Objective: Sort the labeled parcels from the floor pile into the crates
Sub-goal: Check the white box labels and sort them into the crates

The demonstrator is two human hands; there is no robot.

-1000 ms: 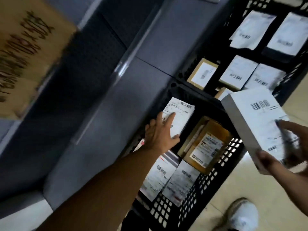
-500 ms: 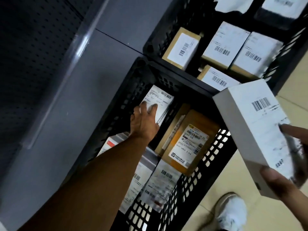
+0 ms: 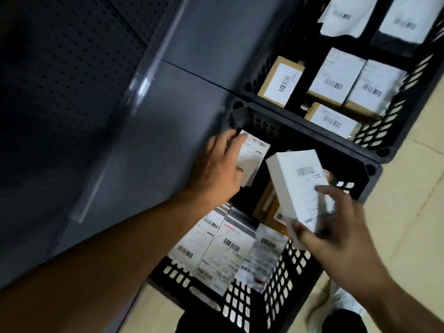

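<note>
While in 2 hands (image 3: 216, 171) (image 3: 336, 231) — 2 parcels (image 3: 251, 157) (image 3: 300, 179)

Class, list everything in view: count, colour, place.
near crate: one, black, nearest the person
middle crate: one, black, beyond it
far crate: one, black, top edge
brown boxes: four, white-labelled, middle crate
far parcels: two, white-labelled, far crate
flat parcels: at least three, white, near crate
orange parcel: one, orange-brown, near crate
white box: one, white, held over near crate
upright parcel: one, white, near crate's far-left corner
shelf unit: one, grey, left
floor: beige, right
shoe: one, white, bottom right
left hand: grips upright parcel
right hand: grips white box
</note>
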